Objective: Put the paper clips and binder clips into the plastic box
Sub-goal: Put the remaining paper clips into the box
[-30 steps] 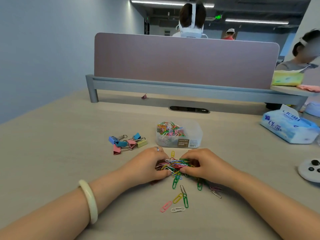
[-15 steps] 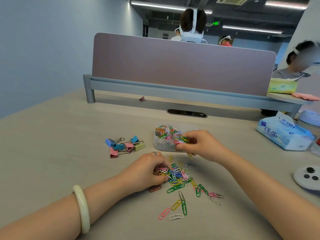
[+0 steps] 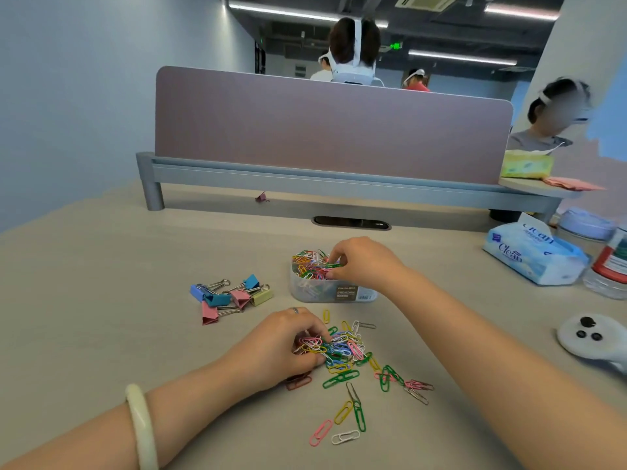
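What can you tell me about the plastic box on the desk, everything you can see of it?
The plastic box is a small, clear, lidless tub with rounded corners and a dark label on its near wall. It stands upright on the desk, right of the binder clips, heaped with coloured paper clips. The right hand reaches into its open top.

The bottle (image 3: 609, 269) at the right edge is cut off, and the right hand (image 3: 364, 262) hides the box's (image 3: 325, 293) far corner.
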Available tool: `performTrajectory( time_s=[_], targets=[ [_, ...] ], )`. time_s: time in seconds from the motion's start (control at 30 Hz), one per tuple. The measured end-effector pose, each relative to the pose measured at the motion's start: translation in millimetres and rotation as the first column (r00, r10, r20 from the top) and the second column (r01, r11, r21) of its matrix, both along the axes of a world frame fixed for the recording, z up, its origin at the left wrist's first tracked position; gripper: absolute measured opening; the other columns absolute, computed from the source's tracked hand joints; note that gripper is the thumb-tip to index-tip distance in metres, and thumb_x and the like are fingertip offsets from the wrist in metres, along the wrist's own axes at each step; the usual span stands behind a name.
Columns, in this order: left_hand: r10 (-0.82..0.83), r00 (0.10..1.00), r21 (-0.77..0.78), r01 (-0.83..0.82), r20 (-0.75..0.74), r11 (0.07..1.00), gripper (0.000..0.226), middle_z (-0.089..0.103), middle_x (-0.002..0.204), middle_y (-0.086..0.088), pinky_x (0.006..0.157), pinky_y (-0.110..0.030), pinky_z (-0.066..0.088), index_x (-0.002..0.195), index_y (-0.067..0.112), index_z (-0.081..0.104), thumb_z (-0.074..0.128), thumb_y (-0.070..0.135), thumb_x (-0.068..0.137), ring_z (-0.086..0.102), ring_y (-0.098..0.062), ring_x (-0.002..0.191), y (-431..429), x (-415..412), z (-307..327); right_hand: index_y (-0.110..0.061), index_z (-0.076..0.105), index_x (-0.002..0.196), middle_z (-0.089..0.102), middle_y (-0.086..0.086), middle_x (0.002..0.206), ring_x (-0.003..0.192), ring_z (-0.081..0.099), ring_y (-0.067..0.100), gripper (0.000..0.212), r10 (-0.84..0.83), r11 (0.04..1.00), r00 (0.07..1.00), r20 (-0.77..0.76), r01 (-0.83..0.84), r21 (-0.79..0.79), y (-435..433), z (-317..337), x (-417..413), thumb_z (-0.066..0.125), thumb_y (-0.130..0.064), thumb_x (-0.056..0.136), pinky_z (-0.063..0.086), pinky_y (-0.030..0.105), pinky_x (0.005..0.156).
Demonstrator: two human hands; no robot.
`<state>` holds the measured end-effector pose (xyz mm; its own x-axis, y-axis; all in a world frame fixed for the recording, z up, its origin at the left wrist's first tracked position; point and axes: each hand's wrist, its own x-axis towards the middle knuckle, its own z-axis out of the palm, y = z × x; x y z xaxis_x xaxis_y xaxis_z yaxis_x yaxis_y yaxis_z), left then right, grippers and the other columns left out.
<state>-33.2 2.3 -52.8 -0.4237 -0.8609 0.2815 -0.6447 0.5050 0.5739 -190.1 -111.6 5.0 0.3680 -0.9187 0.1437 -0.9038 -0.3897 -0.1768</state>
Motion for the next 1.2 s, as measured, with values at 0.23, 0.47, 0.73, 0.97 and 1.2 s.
performTrajectory(
  time_s=[0.23,0.47,0.73,0.97,1.2],
  targets=[
    [0.007,1.0,0.015,-0.007,0.0,1.0,0.018,0.047,0.078,0.02,0.063,-0.004,0.032,0.094,0.028,0.063,0.068,0.026,0.077,0.045,0.016,0.079,2,0,2,-0.022,0.067,0.102,0.067,0.002,0.111,0.102,0.058,0.022,0.023,0.049,0.998,0.999,0.019,-0.048,-0.035,3,-4,0,0.066,-0.029,0.08,0.044,0.033,0.085],
    [0.028,0.999,0.064,-0.026,-0.037,0.998,0.016,0.051,0.079,0.02,0.059,-0.006,0.035,0.09,0.029,0.063,0.07,0.022,0.076,0.048,0.015,0.071,2,-2,2,-0.026,0.067,0.106,0.068,-0.001,0.109,0.104,0.058,0.02,0.029,0.058,0.998,0.998,-0.025,-0.057,0.031,2,1,-3,0.064,-0.039,0.08,0.044,0.036,0.09],
    [0.129,0.965,0.202,-0.083,-0.23,0.976,0.02,0.069,0.089,0.004,0.068,-0.02,0.052,0.086,0.03,0.064,0.073,0.017,0.074,0.063,-0.001,0.072,-8,4,5,-0.016,0.07,0.088,0.062,-0.005,0.082,0.07,0.053,0.005,0.009,0.207,0.978,0.907,0.367,-0.179,-0.11,45,-10,-38,0.063,-0.017,0.083,0.045,0.023,0.073],
    [0.178,0.934,0.131,-0.144,-0.308,0.981,0.02,0.061,0.07,0.007,0.053,-0.012,0.043,0.084,0.02,0.064,0.069,0.003,0.075,0.052,0.006,0.054,-58,-9,45,-0.022,0.071,0.09,0.064,-0.004,0.083,0.073,0.056,0.006,0.01,0.255,0.965,0.916,0.309,-0.264,-0.014,75,-34,-61,0.064,-0.022,0.083,0.038,0.01,0.065],
    [0.311,0.949,-0.041,-0.31,0.046,0.95,0.021,0.066,0.106,-0.009,0.077,-0.023,0.037,0.099,0.011,0.065,0.067,0.011,0.077,0.058,-0.023,0.099,-136,-26,59,-0.022,0.07,0.093,0.066,-0.004,0.09,0.081,0.056,0.004,0.013,0.25,0.966,0.915,0.317,-0.258,-0.018,74,-43,-69,0.061,-0.024,0.085,0.039,0.01,0.069]
  ],
)
